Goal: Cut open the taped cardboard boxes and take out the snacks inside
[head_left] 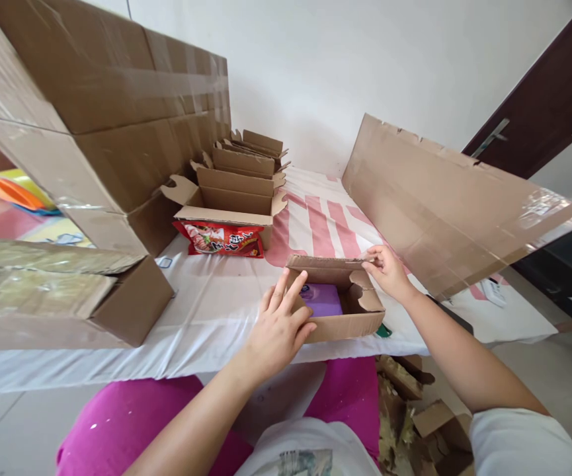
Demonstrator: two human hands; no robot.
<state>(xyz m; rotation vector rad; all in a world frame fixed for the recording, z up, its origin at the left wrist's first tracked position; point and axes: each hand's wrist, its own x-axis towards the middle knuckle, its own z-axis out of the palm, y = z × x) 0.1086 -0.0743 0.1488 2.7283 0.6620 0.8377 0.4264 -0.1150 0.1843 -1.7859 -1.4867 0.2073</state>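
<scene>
Your left hand (280, 322), fingers spread, rests at the left end of an open carton (350, 326) near the table's (206, 345) front edge; your right hand (389, 272) pinches its rear flap (325, 264); a purple pack (326, 301) lies inside, striped cloth (318, 228) stretching behind

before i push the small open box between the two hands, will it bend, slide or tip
The open box would probably flex a little, its cardboard side flap being unfastened. It seems unlikely to tip, sitting low on the cloth. The purple pack inside may shift, with space beside it.
</scene>
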